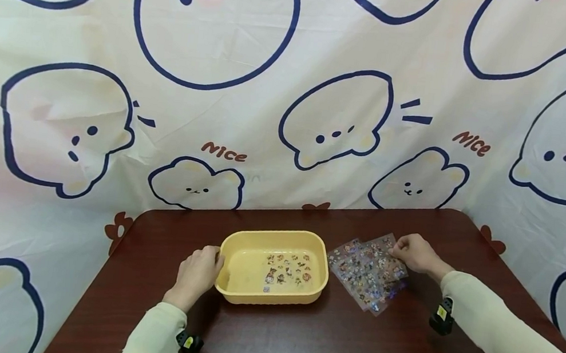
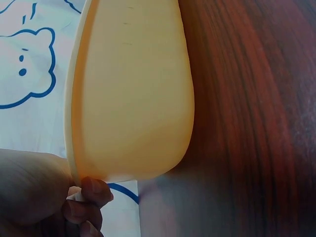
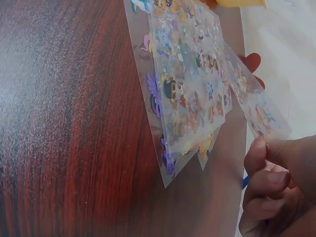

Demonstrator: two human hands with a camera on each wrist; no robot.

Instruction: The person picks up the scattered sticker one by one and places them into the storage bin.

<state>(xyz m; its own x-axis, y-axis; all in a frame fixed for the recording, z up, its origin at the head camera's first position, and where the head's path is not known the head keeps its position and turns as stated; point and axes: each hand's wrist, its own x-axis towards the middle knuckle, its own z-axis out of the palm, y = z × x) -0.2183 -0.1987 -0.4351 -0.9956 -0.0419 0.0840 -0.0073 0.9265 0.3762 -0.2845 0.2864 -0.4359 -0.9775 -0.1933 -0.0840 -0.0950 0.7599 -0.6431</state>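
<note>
A yellow plastic basin (image 1: 244, 297) stands on the table, with a clear sticker sheet (image 1: 288, 272) lying inside toward its right. My left hand (image 1: 198, 276) grips the basin's left rim; in the left wrist view its thumb and fingers (image 2: 96, 191) pinch that edge. To the basin's right lies an overlapping pile of clear sticker sheets (image 1: 363, 271) printed with small colourful cartoon figures. My right hand (image 1: 418, 254) pinches the far corner of one sticker sheet (image 3: 264, 116) between thumb and fingertips. In the right wrist view that sheet is lifted at an angle from the pile.
The dark reddish-brown wooden table (image 1: 296, 345) has rounded back corners. Behind it and along both sides hangs a pale curtain (image 1: 328, 43) with blue-outlined cartoon animals. A dark wrist device (image 1: 441, 317) is strapped to the right forearm, another (image 1: 189, 341) to the left.
</note>
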